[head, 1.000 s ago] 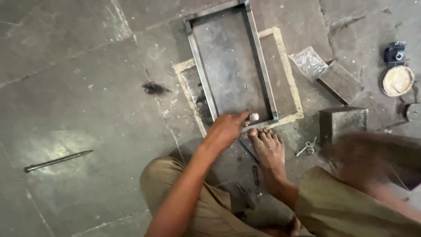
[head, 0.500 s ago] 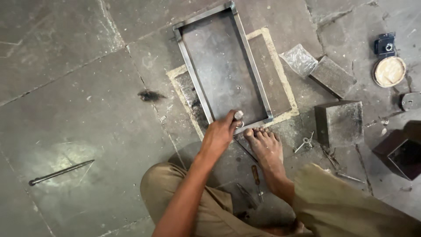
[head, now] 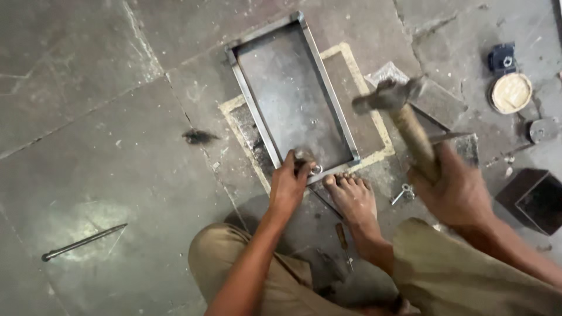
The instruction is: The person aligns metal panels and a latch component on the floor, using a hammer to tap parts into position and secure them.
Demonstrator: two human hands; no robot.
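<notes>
My right hand (head: 459,190) has just come into view gripping a raised hammer (head: 404,120) — a strike looks near. My left hand (head: 291,182) pinches a small metal piece (head: 305,157) on the steel frame (head: 293,96)'s near corner, beside my foot (head: 351,199).

Rectangular metal frame (head: 293,96) on floor, rod (head: 82,242) far left, foot (head: 351,199) at near edge.

Stone slab floor (head: 105,146) with a dark smudge (head: 198,137) and a thin metal rod (head: 83,241) lying at lower left. Far right: a round tan tin (head: 511,92), a small dark blue block (head: 502,57) just above it, a grey disc (head: 543,130). Open dark box (head: 535,201) at right edge; screwdriver (head: 343,239) near the bare foot (head: 353,202).
</notes>
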